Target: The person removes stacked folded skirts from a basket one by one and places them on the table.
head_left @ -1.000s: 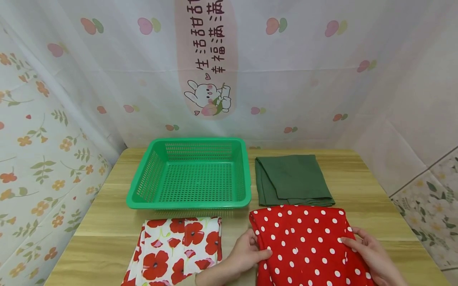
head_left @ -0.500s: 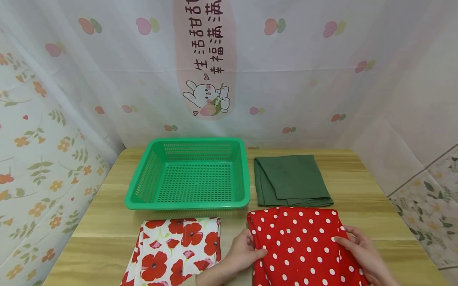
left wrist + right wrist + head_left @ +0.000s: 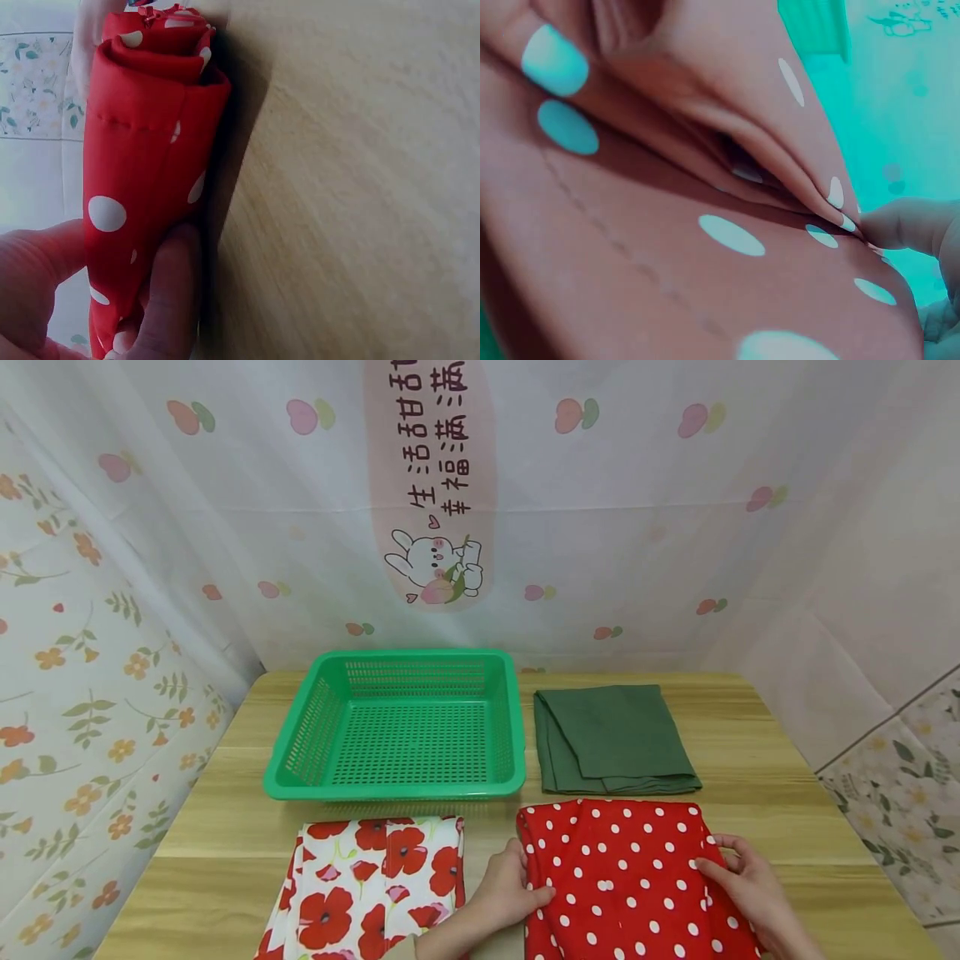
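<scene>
A red cloth with white polka dots point(image 3: 622, 877), folded into a thick bundle, lies at the front right of the table. My left hand point(image 3: 504, 885) grips its left edge, thumb on top and fingers around the side. In the left wrist view the rolled layers of the polka-dot cloth point(image 3: 142, 150) show, pinched between thumb and fingers. My right hand point(image 3: 750, 885) pinches the right edge, thumb over the top. The right wrist view shows loose folds in the polka-dot cloth point(image 3: 667, 247), with the right thumb point(image 3: 900, 223) pressing at its edge.
A green plastic basket point(image 3: 517, 727) with nothing in it stands at the back left of the wooden table point(image 3: 202, 827). Behind the polka-dot cloth lies a folded dark green cloth point(image 3: 622, 735). A folded white cloth with red poppies point(image 3: 375, 885) is to the left of my left hand.
The polka-dot cloth and both hands have shifted slightly left and a little toward the front edge. Its right edge has come inward with the right hand. Both hands keep their hold.
</scene>
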The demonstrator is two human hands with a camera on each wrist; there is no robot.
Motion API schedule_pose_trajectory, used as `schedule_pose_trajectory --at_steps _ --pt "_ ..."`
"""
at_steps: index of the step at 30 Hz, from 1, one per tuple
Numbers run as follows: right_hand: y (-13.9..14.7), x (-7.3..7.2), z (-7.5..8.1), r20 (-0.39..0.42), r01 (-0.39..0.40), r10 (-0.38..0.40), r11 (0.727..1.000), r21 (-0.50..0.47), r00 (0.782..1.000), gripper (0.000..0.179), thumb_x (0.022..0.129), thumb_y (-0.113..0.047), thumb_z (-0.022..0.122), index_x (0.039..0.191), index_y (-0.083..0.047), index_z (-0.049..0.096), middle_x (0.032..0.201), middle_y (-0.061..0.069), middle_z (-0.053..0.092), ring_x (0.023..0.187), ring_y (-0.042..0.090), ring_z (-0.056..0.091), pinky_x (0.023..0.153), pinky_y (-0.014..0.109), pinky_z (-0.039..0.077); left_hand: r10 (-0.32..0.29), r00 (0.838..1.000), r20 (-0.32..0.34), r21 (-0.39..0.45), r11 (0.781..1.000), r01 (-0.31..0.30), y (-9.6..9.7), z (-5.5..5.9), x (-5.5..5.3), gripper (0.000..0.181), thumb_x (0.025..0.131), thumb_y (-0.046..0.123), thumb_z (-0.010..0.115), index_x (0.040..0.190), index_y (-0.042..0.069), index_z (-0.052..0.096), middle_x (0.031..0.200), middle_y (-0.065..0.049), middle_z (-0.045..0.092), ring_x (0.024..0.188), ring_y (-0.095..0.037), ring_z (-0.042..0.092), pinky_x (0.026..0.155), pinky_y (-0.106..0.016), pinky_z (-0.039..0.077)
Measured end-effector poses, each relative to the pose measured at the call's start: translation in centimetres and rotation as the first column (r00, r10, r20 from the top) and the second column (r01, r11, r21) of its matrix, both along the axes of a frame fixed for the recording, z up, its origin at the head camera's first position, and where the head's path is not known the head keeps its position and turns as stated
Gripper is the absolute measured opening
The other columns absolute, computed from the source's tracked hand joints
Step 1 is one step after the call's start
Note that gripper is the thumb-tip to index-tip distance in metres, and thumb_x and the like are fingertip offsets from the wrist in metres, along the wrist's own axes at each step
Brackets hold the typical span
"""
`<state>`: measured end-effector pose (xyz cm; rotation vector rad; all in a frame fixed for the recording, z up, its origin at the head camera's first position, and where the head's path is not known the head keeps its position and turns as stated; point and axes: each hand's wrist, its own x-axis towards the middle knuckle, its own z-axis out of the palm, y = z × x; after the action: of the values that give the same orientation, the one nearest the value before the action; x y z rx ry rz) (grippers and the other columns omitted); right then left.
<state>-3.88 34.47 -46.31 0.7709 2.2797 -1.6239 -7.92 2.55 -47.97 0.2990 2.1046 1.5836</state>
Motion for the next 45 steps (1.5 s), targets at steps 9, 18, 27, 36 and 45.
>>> schedule_pose_trajectory --at_steps 9,18,27,36,45 --pt "-0.3 0.0 -1.0 0.002 -0.042 0.042 0.987 0.157 0.999 0.064 0.089 -0.016 0.063 0.131 0.01 0.022 0.107 0.031 0.055 0.074 0.015 0.064 0.063 0.04 0.056 -0.017 1.0 -0.025 -0.072 0.997 0.015 0.0 -0.4 -0.2 0.048 0.073 0.01 0.079 0.107 0.003 0.046 0.088 -0.001 0.062 0.08 -0.016 0.065 0.063 -0.037 0.056" --pt "-0.7 -0.4 -1.5 0.032 -0.066 0.059 0.954 0.293 0.998 0.069 0.085 -0.016 0.067 0.129 0.012 0.022 0.11 0.037 0.048 0.074 0.02 0.062 0.061 0.04 0.056 -0.017 0.997 -0.07 -0.134 0.991 0.007 0.0 -0.7 -0.3 0.051 0.069 0.013 0.081 0.105 0.002 0.046 0.085 -0.001 0.061 0.075 -0.016 0.065 0.061 -0.035 0.056" --pt "-0.9 -0.3 -1.7 0.045 -0.069 0.058 0.947 0.315 0.997 0.068 0.085 -0.014 0.067 0.129 0.011 0.022 0.115 0.039 0.045 0.078 0.027 0.061 0.059 0.038 0.056 -0.007 0.997 -0.073 -0.15 0.989 -0.004 -0.1 -0.7 -0.2 0.053 0.069 0.014 0.082 0.106 0.003 0.047 0.087 -0.001 0.062 0.077 -0.017 0.065 0.063 -0.037 0.056" --pt "-0.8 -0.6 -1.5 0.038 -0.094 0.086 0.942 0.323 0.996 0.07 0.085 -0.015 0.066 0.13 0.011 0.019 0.113 0.038 0.044 0.081 0.028 0.061 0.06 0.038 0.056 -0.057 0.998 0.002 -0.081 0.995 0.057 -0.6 -0.3 -0.7 0.047 0.073 0.014 0.079 0.104 0.002 0.045 0.081 -0.001 0.059 0.069 -0.015 0.065 0.049 -0.032 0.054" --pt "-0.9 -0.6 -0.5 -0.061 -0.08 0.11 0.927 0.367 0.992 0.075 0.087 -0.013 0.065 0.137 0.013 0.015 0.125 0.036 0.036 0.112 0.049 0.043 0.083 0.05 0.05 -0.073 0.995 -0.067 -0.134 0.989 0.064 -1.7 1.4 -1.4 0.047 0.077 0.017 0.076 0.111 -0.001 0.049 0.068 0.0 0.06 0.056 -0.009 0.058 0.051 -0.025 0.048"
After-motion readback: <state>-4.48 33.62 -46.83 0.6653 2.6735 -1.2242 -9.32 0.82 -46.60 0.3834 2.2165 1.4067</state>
